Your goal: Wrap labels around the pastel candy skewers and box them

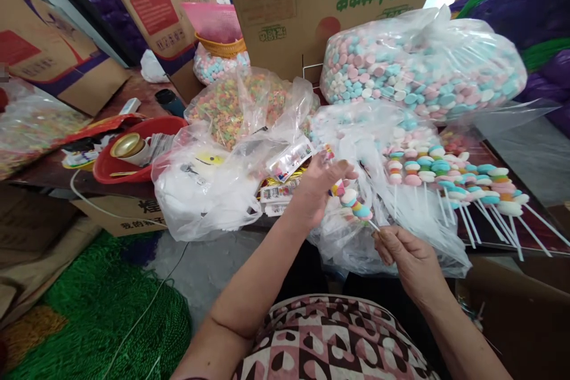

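My right hand [405, 252] pinches the white stick of a marshmallow skewer [356, 206], which slants up to the left. White, yellow, orange and blue pieces show along it. At the skewer's upper end my left hand [321, 187] is closed around a small printed plastic wrapper [328, 152]; its fingers partly hide how far the candy sits inside. Beside the left hand lie a stack of flat printed wrappers [290, 159] and gold twist ties [291, 178]. Finished-looking marshmallow skewers [439, 169] rest in a pile to the right, their white sticks pointing toward me.
A large clear bag of pastel marshmallows [418, 65] stands at the back right. Behind the wrappers is a bag of small orange and green candies [240, 107]. A white plastic bag [205, 184] and a red basin [133, 175] are at left. Cardboard boxes [285, 6] close off the back.
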Demonstrator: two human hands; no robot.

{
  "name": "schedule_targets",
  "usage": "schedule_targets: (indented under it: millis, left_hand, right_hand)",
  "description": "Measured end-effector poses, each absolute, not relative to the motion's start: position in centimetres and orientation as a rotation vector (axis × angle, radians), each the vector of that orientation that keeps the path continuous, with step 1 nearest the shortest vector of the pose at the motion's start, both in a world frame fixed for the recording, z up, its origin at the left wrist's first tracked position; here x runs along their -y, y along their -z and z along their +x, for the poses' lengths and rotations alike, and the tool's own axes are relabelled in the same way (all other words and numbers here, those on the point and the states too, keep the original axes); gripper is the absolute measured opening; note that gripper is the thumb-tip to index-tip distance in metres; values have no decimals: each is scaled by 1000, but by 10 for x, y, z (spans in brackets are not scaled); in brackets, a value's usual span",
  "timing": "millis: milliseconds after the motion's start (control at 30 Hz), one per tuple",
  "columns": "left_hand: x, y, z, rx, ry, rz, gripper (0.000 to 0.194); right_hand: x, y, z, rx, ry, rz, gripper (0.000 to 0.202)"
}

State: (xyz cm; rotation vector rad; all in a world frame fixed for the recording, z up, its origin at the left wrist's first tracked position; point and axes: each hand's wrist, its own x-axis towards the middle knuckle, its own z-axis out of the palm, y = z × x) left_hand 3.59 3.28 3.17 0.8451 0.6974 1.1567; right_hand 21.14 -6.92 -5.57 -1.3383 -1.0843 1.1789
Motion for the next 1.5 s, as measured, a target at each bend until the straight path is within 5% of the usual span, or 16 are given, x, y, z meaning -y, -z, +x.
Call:
schedule_targets:
  millis: [200,567,1033,1500]
  left_hand:
    - [-27,-22,61,-764,-1343,550,22]
    - [-13,-13,66,-664,-1346,742,42]
    - [1,-4,66,-731,-1258,747,39]
    - [-6,-11,58,-593,-1285,558,36]
  right_hand:
    - [75,50,203,1012,-1147,-1321,29]
    - [78,47,201,1069,-1207,-1346,32]
    - [65,36,173,737,-1407,-1168,35]
    - [71,42,178,1105,-1078,-1417,31]
